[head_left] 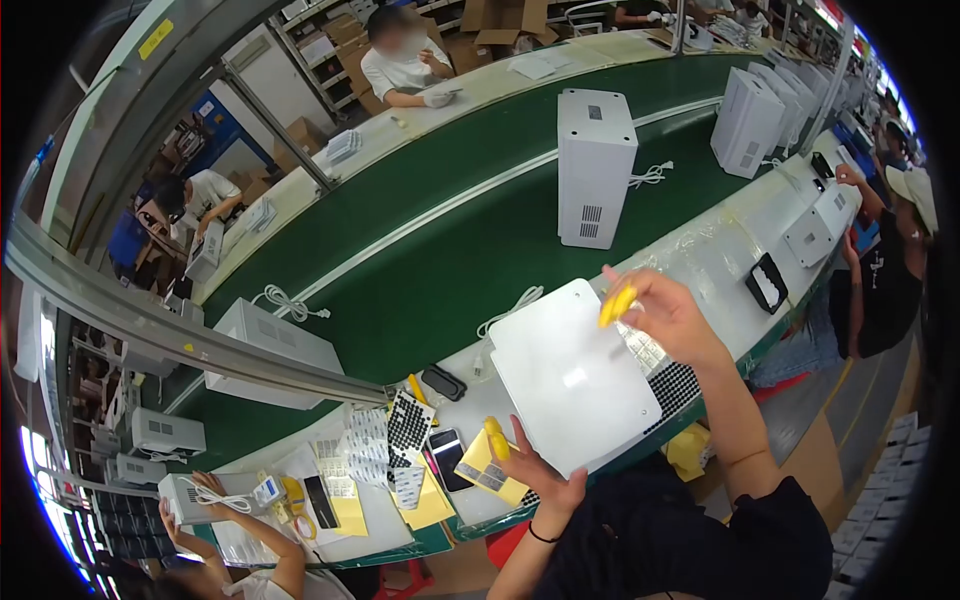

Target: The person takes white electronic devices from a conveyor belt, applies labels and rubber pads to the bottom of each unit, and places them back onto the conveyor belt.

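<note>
A white rectangular casing (570, 380) lies in front of me, broad flat side up, with small round marks near its corners. My right hand (660, 315) is over its upper right edge, with yellow covers on fingertips that are drawn together. Anything pinched there is too small to make out. My left hand (540, 475) is at the casing's lower left edge, fingers spread, one tip in a yellow cover (497, 438). Beside it are a yellow sheet with labels (490, 465) and a phone (449, 460). A sheet of black dots (672, 390) shows along the casing's right side.
A green conveyor (420, 270) runs behind the bench, carrying an upright white unit (597, 170) and others. A metal post (330, 380) slants in at left. Co-workers sit at both sides and across. A black tray (767, 282) lies at right.
</note>
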`<state>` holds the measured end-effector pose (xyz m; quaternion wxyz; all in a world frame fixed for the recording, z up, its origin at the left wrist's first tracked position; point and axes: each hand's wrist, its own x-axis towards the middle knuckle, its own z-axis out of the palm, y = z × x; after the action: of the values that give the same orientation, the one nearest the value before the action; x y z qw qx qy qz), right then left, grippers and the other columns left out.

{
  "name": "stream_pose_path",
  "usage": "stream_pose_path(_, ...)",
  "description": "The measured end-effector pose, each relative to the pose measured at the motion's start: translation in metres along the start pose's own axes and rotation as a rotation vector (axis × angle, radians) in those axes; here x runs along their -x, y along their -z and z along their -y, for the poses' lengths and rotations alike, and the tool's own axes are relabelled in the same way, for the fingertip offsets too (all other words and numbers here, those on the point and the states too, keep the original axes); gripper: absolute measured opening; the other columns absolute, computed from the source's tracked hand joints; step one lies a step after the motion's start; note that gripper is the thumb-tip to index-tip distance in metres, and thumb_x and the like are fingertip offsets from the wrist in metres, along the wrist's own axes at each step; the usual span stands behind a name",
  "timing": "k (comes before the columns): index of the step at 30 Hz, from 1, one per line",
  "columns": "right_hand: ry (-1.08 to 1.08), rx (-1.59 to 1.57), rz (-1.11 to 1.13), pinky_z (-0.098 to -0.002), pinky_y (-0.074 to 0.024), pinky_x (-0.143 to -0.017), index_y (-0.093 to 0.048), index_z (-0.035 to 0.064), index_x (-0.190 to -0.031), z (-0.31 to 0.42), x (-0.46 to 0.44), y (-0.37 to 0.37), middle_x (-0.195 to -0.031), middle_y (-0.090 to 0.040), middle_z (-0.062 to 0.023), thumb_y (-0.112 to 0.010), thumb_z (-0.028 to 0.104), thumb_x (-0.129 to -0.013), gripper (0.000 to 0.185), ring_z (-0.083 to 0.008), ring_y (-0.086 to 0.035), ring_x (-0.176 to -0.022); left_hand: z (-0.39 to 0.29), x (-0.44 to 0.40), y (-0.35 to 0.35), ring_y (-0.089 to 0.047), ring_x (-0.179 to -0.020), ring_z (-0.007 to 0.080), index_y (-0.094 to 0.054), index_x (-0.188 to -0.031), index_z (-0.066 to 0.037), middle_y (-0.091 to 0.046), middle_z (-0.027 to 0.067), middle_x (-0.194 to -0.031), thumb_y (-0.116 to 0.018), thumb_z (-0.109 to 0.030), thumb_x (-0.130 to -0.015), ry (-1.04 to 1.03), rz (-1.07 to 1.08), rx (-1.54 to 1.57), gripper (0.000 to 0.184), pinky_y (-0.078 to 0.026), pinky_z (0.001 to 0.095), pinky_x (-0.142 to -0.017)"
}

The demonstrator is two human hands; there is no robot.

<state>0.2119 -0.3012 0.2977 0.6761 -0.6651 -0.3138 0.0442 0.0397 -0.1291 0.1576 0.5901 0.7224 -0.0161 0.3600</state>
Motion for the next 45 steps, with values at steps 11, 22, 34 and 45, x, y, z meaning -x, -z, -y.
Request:
stream_pose_path(11,-0.068,0.329,0.309,-0.0353,-0.0445,-0.089,-0.051,-0.0006,-0.125,0.002,-0.001,-0.034,-0.09,-0.058,-0.0069,-0.065,0.017,-0.088,0.044,-0.0216,-0.058,-0.087,-0.015,-0.008,-0.007,-0.018,-0.139,0.0374,0.003,-0.147,-0.002,-0.005,0.0199,-0.149,-0.069,-0.026,-0.073,0.219,0.015,0.016,0.106,-0.02,0.0506,-0.114)
stream_pose_path(22,-0.045,0.391,0.349,-0.0348,-0.0404,-0.088,-0.046,0.0002,-0.132,-0.012,-0.005,-0.038,-0.089,-0.058,-0.0052,-0.068,0.022,-0.086,0.055,-0.0201,-0.051,-0.09,-0.015,-0.013,-0.008,-0.016,-0.14,0.038,-0.004,-0.145,-0.001,-0.005,0.0227,-0.149,-0.066,-0.03,-0.077,0.219,0.023,0.07,0.097,-0.018,0.0502,-0.114)
stream_pose_path(34,-0.053,0.431,0.385,-0.0353,-0.0381,-0.091,-0.048,0.0014,-0.132,-0.009,-0.008,-0.037,-0.088,-0.057,-0.0049,-0.068,0.02,-0.086,0.054,-0.0201,-0.051,-0.09,-0.016,-0.015,-0.011,-0.019,-0.138,0.0389,-0.007,-0.145,-0.001,-0.006,0.0231,-0.149,-0.063,-0.032,-0.079,0.224,0.024,0.144,0.092,-0.022,0.0483,-0.112)
stream_pose_path(45,0.043,0.486,0.391,-0.0363,-0.0374,-0.092,-0.052,0.0039,-0.129,-0.01,-0.007,-0.037,-0.088,-0.057,-0.0047,-0.067,0.018,-0.085,0.048,-0.0203,-0.052,-0.087,-0.017,-0.015,-0.01,-0.02,-0.138,0.0386,-0.007,-0.145,-0.001,-0.008,0.0228,-0.148,-0.062,-0.031,-0.079,0.219,0.035,0.106,0.091,-0.022,0.0479,-0.112)
